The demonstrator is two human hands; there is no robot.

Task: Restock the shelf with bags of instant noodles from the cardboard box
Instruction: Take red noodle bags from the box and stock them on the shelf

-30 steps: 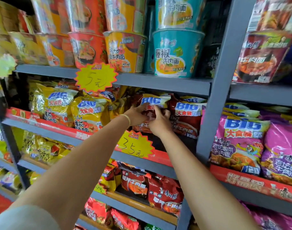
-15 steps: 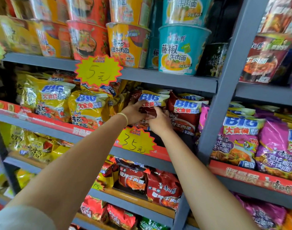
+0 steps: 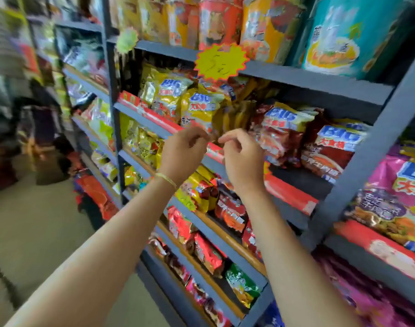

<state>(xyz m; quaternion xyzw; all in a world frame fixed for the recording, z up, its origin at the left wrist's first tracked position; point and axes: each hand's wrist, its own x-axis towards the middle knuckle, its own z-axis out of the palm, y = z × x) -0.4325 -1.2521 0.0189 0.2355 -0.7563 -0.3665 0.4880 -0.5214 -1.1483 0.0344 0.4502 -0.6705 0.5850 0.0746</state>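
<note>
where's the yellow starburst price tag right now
In the head view, the yellow starburst price tag hangs upper centre on the grey shelf edge, below the noodle cups and above the yellow bags.

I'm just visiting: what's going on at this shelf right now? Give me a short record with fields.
left hand: empty, fingers loosely curled, in front of the shelf edge
right hand: empty, fingers curled, beside the left
red noodle bag: on the shelf, nobody touching it
yellow noodle bags: to its left, same shelf
price tag: yellow starburst above
cardboard box: not in view
image: blurred

Cup noodles [image 3: 270, 27], yellow price tag [image 3: 222, 61]
</note>
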